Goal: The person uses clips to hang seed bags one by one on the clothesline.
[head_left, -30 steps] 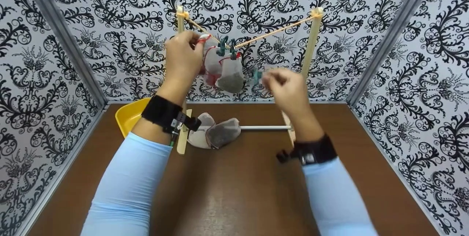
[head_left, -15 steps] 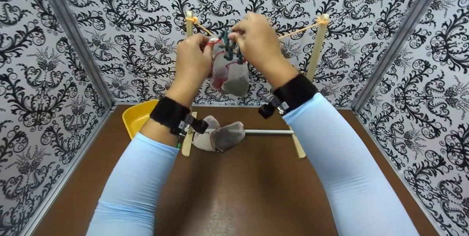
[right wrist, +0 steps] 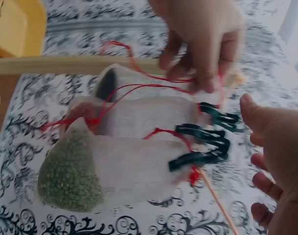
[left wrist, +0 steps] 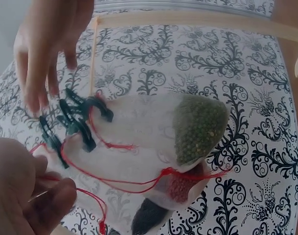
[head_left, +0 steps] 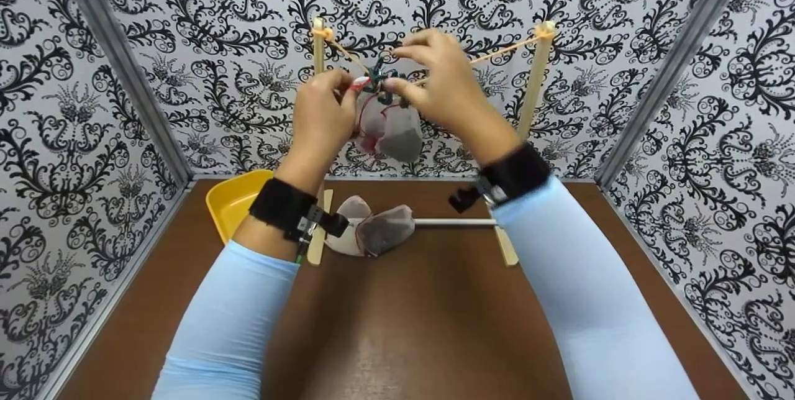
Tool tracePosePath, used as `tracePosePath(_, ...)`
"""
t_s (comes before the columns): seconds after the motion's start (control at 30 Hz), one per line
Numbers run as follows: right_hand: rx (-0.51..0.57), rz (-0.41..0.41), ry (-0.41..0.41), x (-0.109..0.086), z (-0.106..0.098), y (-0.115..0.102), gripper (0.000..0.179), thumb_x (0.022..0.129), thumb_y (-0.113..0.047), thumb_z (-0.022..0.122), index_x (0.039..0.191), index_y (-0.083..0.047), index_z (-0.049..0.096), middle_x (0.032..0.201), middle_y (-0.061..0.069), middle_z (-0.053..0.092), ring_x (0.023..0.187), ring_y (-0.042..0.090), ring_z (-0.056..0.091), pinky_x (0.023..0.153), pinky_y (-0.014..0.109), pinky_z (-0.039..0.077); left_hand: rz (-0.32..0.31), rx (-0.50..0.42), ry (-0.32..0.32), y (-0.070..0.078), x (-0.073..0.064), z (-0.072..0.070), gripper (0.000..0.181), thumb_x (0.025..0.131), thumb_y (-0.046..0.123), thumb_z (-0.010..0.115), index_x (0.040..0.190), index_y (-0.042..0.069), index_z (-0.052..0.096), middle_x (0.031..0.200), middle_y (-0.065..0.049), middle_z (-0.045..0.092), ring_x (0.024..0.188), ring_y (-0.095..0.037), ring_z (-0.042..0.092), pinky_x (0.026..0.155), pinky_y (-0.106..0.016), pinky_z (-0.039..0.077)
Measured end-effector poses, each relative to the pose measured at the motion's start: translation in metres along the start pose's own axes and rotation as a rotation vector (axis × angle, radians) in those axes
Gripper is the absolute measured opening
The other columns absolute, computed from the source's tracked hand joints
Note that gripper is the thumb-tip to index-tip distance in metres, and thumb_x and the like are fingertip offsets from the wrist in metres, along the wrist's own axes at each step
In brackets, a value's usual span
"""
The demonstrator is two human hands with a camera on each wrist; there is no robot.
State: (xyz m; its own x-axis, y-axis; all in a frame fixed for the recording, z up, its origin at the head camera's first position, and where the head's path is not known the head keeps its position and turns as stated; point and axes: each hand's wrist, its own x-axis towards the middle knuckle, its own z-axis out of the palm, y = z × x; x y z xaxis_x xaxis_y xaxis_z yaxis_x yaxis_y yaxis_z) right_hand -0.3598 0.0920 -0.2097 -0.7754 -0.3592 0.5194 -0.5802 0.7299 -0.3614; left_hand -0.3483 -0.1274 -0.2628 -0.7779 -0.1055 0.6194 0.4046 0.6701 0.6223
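Observation:
My left hand pinches the top edge of a white mesh drawstring bag with dark contents, close to a dark green clothespin on it. My right hand has its fingers spread around the clips; in the right wrist view, its thumb and fingers stand apart from them. Two more green clothespins hold neighbouring bags on the orange cord. One is a mesh bag of green beans; the other is a mesh bag with red contents. Red drawstrings dangle across the bags.
Wooden posts, left and right, carry the cord; a white rod joins their feet. More filled mesh bags lie on the brown table by the left foot. A yellow bin stands behind my left forearm.
My right hand has brought a green clothespin from the right to the cord beside my left hand, and its fingers have opened off it. The left hand keeps its pinch on the bag.

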Motion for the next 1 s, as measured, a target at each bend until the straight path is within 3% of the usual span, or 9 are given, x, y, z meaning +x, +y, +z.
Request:
tracePosePath(0.1,0.113,-0.02,0.104,-0.025,-0.009,0.021,0.043,0.11,-0.039,0.073,0.143,-0.011,0.075,0.145,0.009,0.073,0.135,0.025,0.068,0.122,0.034,0.054,-0.032,0.007,-0.023,-0.001,-0.004,-0.003,0.017,0.11,0.019,0.075,0.122,0.008,0.081,0.123,-0.011,0.083,0.096,-0.025,0.074,0.079,-0.035,0.063)
tracePosePath(0.2,0.173,-0.046,0.206,-0.054,-0.01,0.05,0.03,0.112,-0.028,0.072,0.127,-0.004,0.081,0.117,0.012,0.082,0.101,0.02,0.075,0.094,0.02,0.061,-0.047,0.008,-0.023,-0.005,-0.008,-0.005,0.019,0.11,0.023,0.076,0.123,0.009,0.082,0.125,-0.01,0.083,0.094,-0.022,0.073,0.076,-0.031,0.06)
tracePosePath(0.3,0.139,-0.091,0.254,-0.084,0.0,0.082,0.027,0.11,-0.023,0.074,0.11,0.002,0.082,0.091,0.013,0.081,0.072,0.011,0.065,0.064,0.009,0.049,-0.044,0.014,0.011,-0.013,-0.014,-0.008,0.023,0.111,0.028,0.076,0.122,0.008,0.083,0.12,-0.011,0.083,0.092,-0.023,0.073,0.074,-0.03,0.059)
tracePosePath(0.4,0.074,-0.08,0.241,-0.111,0.014,0.115,0.03,0.108,-0.025,0.076,0.097,0.003,0.081,0.074,0.013,0.073,0.057,0.006,0.052,0.048,0.009,0.035,-0.048,0.018,0.053,-0.026,-0.022,-0.011,0.032,0.113,0.034,0.072,0.118,0.005,0.083,0.112,-0.015,0.083,0.091,-0.028,0.072,0.076,-0.036,0.06)
tracePosePath(0.57,0.041,0.198,0.055,-0.152,0.039,0.164,0.037,0.11,-0.039,0.075,0.097,-0.004,0.08,0.079,0.009,0.072,0.062,0.013,0.057,0.055,0.02,0.046,-0.096,0.048,0.106,-0.06,-0.039,-0.016,0.04,0.116,0.038,0.067,0.114,0.001,0.082,0.11,-0.019,0.082,0.095,-0.035,0.074,0.088,-0.046,0.062)
tracePosePath(0.73,0.029,0.411,-0.129,-0.186,0.067,0.211,0.037,0.11,-0.044,0.074,0.107,-0.008,0.082,0.097,0.014,0.081,0.081,0.028,0.073,0.076,0.045,0.062,-0.231,0.1,0.103,-0.107,-0.058,-0.018,0.04,0.116,0.04,0.065,0.116,0.003,0.082,0.112,-0.02,0.083,0.096,-0.037,0.073,0.088,-0.049,0.061)
tracePosePath(0.83,0.037,0.478,-0.193,-0.202,0.082,0.232,0.032,0.11,-0.038,0.074,0.113,-0.007,0.083,0.107,0.015,0.084,0.092,0.033,0.076,0.086,0.053,0.063,-0.319,0.164,0.027,-0.137,-0.068,-0.019,0.044,0.117,0.043,0.061,0.12,0.005,0.081,0.117,-0.021,0.083,0.102,-0.041,0.074,0.091,-0.055,0.06)
tracePosePath(0.93,0.034,0.531,-0.237,-0.214,0.093,0.244,0.025,0.109,-0.03,0.075,0.115,-0.007,0.082,0.111,0.017,0.084,0.096,0.034,0.077,0.09,0.055,0.063,-0.388,0.248,-0.126,-0.162,-0.077,-0.022,0.043,0.117,0.041,0.059,0.127,0.004,0.08,0.126,-0.023,0.081,0.11,-0.044,0.075,0.097,-0.059,0.06)
tracePosePath(1.0,0.032,0.548,-0.259,-0.22,0.098,0.249,0.022,0.108,-0.024,0.077,0.117,-0.004,0.081,0.112,0.019,0.083,0.097,0.036,0.078,0.091,0.057,0.064,-0.43,0.298,-0.245,-0.176,-0.082,-0.023,0.039,0.115,0.036,0.059,0.121,0.003,0.079,0.123,-0.024,0.08,0.108,-0.044,0.074,0.094,-0.059,0.06)
